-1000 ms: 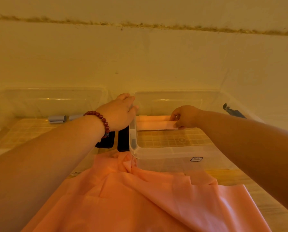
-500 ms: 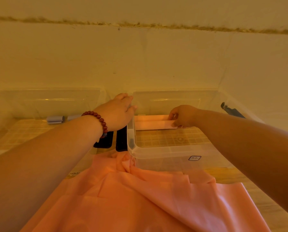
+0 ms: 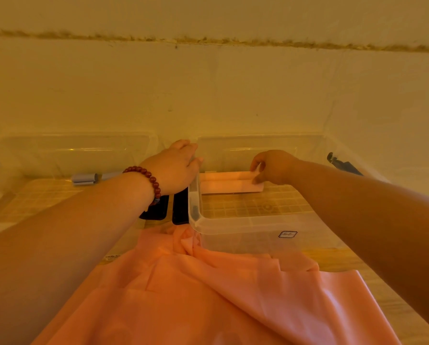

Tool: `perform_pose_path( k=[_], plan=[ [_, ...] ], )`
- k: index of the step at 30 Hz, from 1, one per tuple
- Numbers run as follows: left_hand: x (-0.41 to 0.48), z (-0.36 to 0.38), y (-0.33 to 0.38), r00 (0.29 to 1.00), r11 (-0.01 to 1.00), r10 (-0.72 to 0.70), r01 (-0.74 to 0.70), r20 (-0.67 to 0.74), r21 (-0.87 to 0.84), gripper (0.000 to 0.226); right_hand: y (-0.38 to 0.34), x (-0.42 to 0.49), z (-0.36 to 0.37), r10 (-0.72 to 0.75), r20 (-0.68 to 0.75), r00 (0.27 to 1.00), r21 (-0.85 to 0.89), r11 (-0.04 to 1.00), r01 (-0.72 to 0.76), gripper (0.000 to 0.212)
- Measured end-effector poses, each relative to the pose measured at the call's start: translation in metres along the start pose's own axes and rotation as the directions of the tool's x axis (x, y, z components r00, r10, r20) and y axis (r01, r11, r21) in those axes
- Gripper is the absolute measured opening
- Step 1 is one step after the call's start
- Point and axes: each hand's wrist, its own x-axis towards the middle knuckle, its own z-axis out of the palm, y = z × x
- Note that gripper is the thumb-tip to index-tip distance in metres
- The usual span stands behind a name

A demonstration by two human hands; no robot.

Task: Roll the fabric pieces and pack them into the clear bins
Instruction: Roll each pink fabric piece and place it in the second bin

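Right hand (image 3: 274, 166) is in the bin, and its grip is a pinch: thumb and curled fingertips nip the right end of the rolled fabric piece (image 3: 227, 183). That pink roll lies flat on the floor of the right-hand clear bin (image 3: 233, 226), lengthways along the far wall, its left end close to the bin's left side.

Over to the left hand (image 3: 173, 168), red bead bracelet (image 3: 151, 179) on the wrist. Its grip is spread, fingers fairly straight, laid over the bin's left rim near the far corner. It reads as bracing the bin. Whether the fingertips reach the roll, I can't tell.

Just beside it stands the second clear bin (image 3: 71, 150), with a grey clip (image 3: 85, 178) inside. Dark latches (image 3: 179, 207) sit between the two bins. In front, a big loose pink fabric (image 3: 208, 295) is spread over the table (image 3: 333, 257), bunched against the bin's near wall.

The risks from here, as I judge them: the roll is held at one end only, so letting go could let the slick-looking cloth spring open and slump across the floor. A light, nearly empty bin could skid toward the wall if the bracing hand lifts too soon. And the loose fabric bunched at the base could drag the bin when it gets pulled back for rolling.
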Motion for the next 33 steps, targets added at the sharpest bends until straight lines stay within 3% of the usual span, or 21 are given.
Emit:
perform_pose_path(
  k=[3,7,15,26,33],
  plan=[
    [-0.001,0.000,0.001,1.000,1.000,0.001,-0.001,-0.009,0.007,0.055,-0.008,-0.008,-0.009,-0.029,-0.077,0.997,0.008,1.000,0.029,0.038],
    [-0.004,0.000,0.003,1.000,1.000,0.005,-0.005,-0.023,0.029,0.054,-0.021,-0.020,-0.019,-0.119,-0.180,0.976,-0.041,0.993,0.113,0.035],
    [-0.015,-0.008,0.009,0.989,0.990,0.051,-0.031,-0.137,0.140,0.049,-0.050,-0.058,-0.025,-0.235,-0.235,0.943,-0.100,0.971,0.217,0.030],
    [-0.077,-0.005,0.019,0.940,0.979,0.182,-0.148,-0.287,0.138,0.041,-0.073,-0.132,-0.010,-0.300,-0.354,0.886,-0.081,0.954,0.290,0.025],
    [-0.133,0.016,0.026,0.913,0.985,0.174,-0.157,-0.368,0.075,0.036,-0.074,-0.182,0.024,-0.374,-0.422,0.826,-0.128,0.926,0.354,0.032]
  ],
)
